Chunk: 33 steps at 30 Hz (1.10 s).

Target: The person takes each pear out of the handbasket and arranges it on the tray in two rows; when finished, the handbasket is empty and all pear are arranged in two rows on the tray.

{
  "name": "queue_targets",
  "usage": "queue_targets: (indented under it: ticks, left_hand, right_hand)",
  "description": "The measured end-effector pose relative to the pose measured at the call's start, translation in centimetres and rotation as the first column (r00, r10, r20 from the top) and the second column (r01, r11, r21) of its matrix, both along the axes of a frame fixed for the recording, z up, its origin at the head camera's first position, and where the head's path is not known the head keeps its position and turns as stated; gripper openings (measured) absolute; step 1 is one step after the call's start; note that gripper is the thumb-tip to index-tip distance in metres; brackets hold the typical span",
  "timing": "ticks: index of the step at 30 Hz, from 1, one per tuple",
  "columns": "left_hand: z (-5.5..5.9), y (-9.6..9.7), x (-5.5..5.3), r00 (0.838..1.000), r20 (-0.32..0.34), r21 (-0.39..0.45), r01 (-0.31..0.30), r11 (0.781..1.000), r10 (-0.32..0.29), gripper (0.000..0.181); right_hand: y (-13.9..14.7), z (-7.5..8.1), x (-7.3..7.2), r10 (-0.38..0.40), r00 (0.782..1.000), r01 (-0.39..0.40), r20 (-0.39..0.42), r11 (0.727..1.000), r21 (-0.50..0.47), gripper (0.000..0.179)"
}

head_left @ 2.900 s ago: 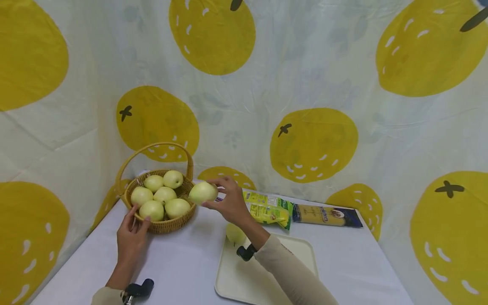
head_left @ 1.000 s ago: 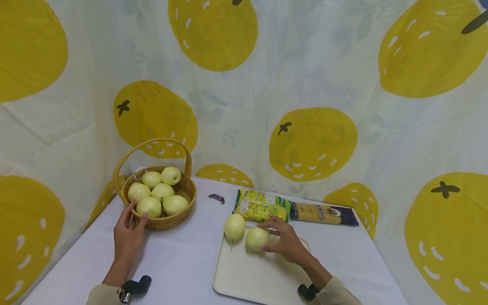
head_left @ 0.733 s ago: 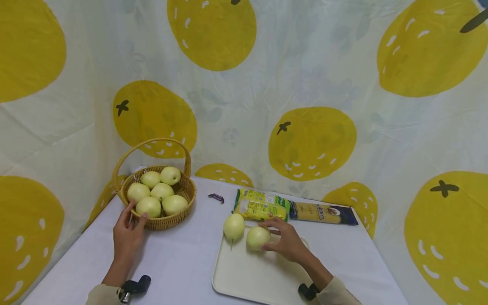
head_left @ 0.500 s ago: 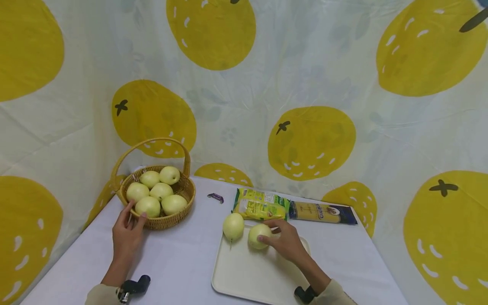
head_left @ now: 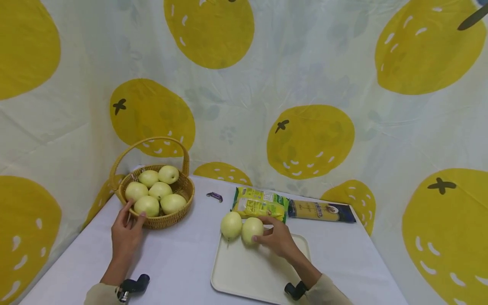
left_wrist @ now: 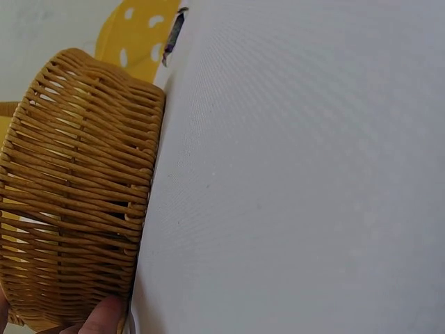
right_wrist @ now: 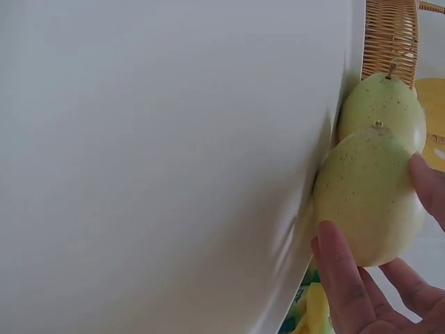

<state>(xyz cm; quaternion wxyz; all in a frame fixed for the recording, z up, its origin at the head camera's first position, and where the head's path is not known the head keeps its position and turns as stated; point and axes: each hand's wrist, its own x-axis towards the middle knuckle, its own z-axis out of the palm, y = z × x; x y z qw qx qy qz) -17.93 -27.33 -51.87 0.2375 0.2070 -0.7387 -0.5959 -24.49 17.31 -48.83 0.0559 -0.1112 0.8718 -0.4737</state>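
At the left of the head view stands a wicker basket (head_left: 171, 221) with an arched handle, holding several pale green pears (head_left: 173, 204). My left hand (head_left: 126, 237) grips its near left rim; in the left wrist view the thumb (left_wrist: 104, 316) lies low on the woven wall. On the cream tray (head_left: 244, 271) my right hand (head_left: 276, 237) holds a pear (head_left: 252, 231) between thumb and fingers. Right beside it, on the tray's far left corner, sits a second pear (head_left: 231, 225) with a thin stem. The right wrist view shows the held pear (right_wrist: 368, 195) overlapping the other one.
Behind the tray lie a yellow-green packet (head_left: 261, 203) and, to its right, a blue and tan pasta packet (head_left: 322, 211). A small purple wrapped piece (head_left: 215, 196) lies between basket and packets. A fruit-print curtain (head_left: 228, 118) hangs behind the white table.
My right hand carried a pear from beside the basket to the tray, then shifted it left against the first pear. My left hand has stayed at the basket.
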Motion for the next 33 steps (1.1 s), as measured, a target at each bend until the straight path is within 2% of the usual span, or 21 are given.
queue_targets:
  ticks: [10, 14, 21, 26, 33]
  left_hand:
    - [-0.1, 0.0, -0.1, 1.000, 0.014, 0.001, 0.004, 1.000, -0.004, 0.066]
    - [0.0, 0.0, -0.1, 1.000, 0.020, 0.001, 0.001, 1.000, -0.001, 0.066]
    - [-0.1, 0.1, -0.1, 1.000, 0.018, 0.005, 0.000, 1.000, 0.000, 0.066]
    - [-0.1, 0.0, -0.2, 1.000, 0.022, 0.002, 0.004, 1.000, -0.004, 0.066]
    - [0.1, 0.1, -0.1, 1.000, 0.016, 0.013, 0.000, 1.000, 0.000, 0.066]
  right_hand:
    - [0.0, -0.6, -0.8, -0.037, 0.999, 0.038, 0.016, 0.999, -0.039, 0.072]
    - [-0.1, -0.5, -0.8, -0.061, 0.998, 0.062, 0.023, 0.997, -0.044, 0.071]
    - [0.1, -0.5, -0.6, -0.055, 0.998, 0.056, 0.013, 0.997, -0.046, 0.071]
    - [0.4, -0.2, -0.5, -0.070, 0.998, 0.070, 0.001, 0.997, -0.029, 0.071]
    - [0.5, 0.9, -0.4, -0.106, 0.993, 0.106, -0.058, 0.994, -0.007, 0.070]
